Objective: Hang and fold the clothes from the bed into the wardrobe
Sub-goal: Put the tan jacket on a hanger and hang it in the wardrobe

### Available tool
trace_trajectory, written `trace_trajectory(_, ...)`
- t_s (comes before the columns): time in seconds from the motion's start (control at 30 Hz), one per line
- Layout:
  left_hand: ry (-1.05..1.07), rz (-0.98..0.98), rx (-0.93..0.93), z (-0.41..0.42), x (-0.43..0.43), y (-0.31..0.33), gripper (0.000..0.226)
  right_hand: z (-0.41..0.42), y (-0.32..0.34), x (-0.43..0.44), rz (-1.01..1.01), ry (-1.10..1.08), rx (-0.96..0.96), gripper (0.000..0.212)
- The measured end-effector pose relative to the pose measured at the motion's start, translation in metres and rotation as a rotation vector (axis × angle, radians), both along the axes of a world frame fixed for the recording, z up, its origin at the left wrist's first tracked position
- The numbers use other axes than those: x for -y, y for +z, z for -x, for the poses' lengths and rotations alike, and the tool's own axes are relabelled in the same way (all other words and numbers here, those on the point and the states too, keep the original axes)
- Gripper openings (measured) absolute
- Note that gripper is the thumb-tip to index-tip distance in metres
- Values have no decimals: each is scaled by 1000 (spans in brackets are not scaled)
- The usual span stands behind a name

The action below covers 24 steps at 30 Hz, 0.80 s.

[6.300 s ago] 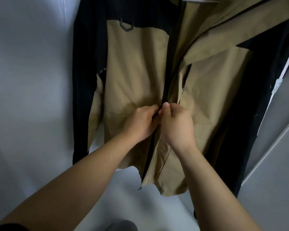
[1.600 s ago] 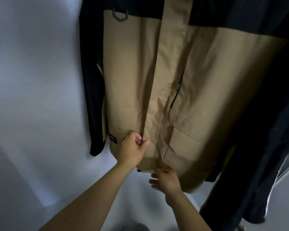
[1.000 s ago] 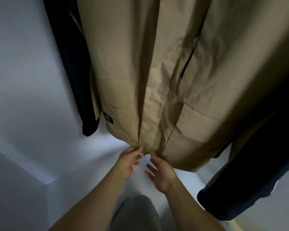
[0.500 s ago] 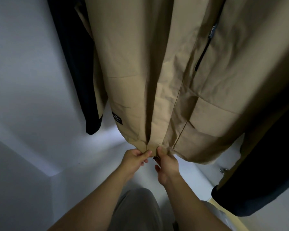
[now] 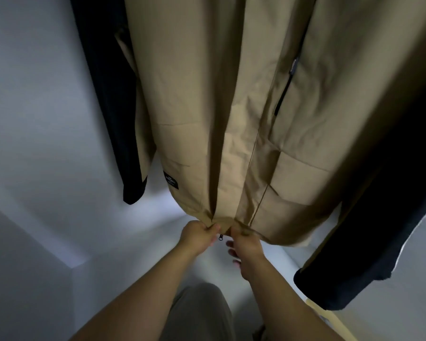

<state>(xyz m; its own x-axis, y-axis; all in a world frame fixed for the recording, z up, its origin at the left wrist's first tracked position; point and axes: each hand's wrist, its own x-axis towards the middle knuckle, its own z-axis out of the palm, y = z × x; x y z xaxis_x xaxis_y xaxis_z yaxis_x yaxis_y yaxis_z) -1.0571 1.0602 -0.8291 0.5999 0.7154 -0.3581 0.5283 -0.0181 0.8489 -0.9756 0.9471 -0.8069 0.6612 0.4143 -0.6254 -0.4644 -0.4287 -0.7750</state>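
Note:
A tan jacket (image 5: 231, 94) with black sleeves hangs inside the white wardrobe and fills the upper part of the head view. Its front is closed down to the hem. My left hand (image 5: 198, 237) pinches the hem just left of the front seam. My right hand (image 5: 244, 244) pinches the hem just right of it. A small dark zipper pull (image 5: 221, 237) dangles between the two hands. The hanger and the rail are out of frame.
The jacket's black left sleeve (image 5: 108, 94) hangs by the white wardrobe wall (image 5: 35, 119). Its black right sleeve (image 5: 379, 242) hangs at the right. The wardrobe floor (image 5: 133, 242) lies below the hem. My grey trouser leg (image 5: 197, 313) shows at the bottom.
Both hands slid down the jacket front from mid-height to the hem. They now pinch the hem on either side of the zipper pull, and the view has tilted lower.

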Motion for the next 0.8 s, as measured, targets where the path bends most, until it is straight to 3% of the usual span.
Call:
trace_trajectory(0.1, -302, -224, -437, -7, 0, 49, 33, -8, 20, 12, 125, 282, 213, 23)
trace_trajectory(0.17, -355, -325, -503, -15, 2, 92, 27, -11, 47, 16, 51, 322, 388, 26)
trace_trajectory(0.3, -224, -703, -150, -30, 10, 190, 35, -16, 134, 25, -175, 83, 850, 30)
trace_trajectory(0.37, -154, -894, 21, -35, 20, 242, 26, -17, 183, 35, -305, -9, 1016, 26)
trace_trajectory(0.53, 4, -1225, 635, -40, 57, 361, 12, -12, 288, 65, -534, -33, 1168, 18)
trace_trajectory(0.6, 59, -1393, 827, -40, 72, 403, 13, -12, 324, 78, -600, -134, 1328, 12)
trace_trajectory(0.7, 187, -1705, 918, -44, 89, 463, 21, -25, 372, 93, -568, -414, 1626, 10)
trace_trajectory(0.8, 341, -1903, 780, -54, 97, 513, 33, -50, 405, 97, -415, -709, 1747, 32)
